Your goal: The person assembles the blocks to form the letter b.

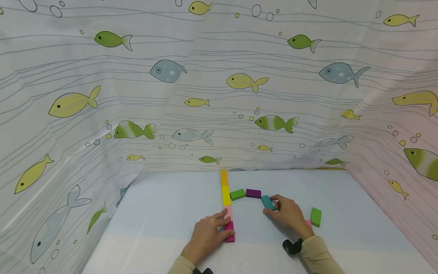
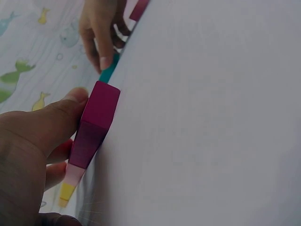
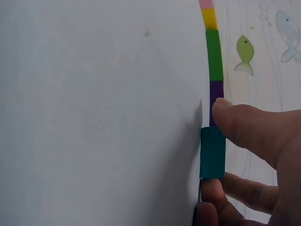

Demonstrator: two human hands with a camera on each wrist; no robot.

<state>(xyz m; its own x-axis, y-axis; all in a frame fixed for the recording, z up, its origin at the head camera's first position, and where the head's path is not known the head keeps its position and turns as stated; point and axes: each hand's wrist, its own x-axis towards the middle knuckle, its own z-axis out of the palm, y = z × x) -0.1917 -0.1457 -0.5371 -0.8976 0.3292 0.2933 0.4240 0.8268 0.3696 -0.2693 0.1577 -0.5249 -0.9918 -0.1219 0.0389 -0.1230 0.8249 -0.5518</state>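
A straight line of flat blocks runs away from me on the white table [image 1: 164, 213]: orange, yellow [image 1: 226, 195], pale pink, then a magenta block [image 1: 230, 230] nearest me. My left hand [image 1: 208, 232] pinches the magenta block [image 2: 96, 125] between thumb and fingers. From the yellow block a row bends right: green [image 1: 237, 194], purple [image 1: 253, 193], teal [image 1: 267, 202]. My right hand [image 1: 285, 213] grips the teal block [image 3: 212, 153] with thumb above and fingers below, next to the purple block [image 3: 216, 96].
A loose green block [image 1: 316, 217] lies right of my right hand, with a pink block partly hidden behind that hand. A fish-patterned curtain [image 1: 219, 95] walls the table at the back and both sides. A black wrist camera mount [image 1: 292, 246] sits on my right wrist.
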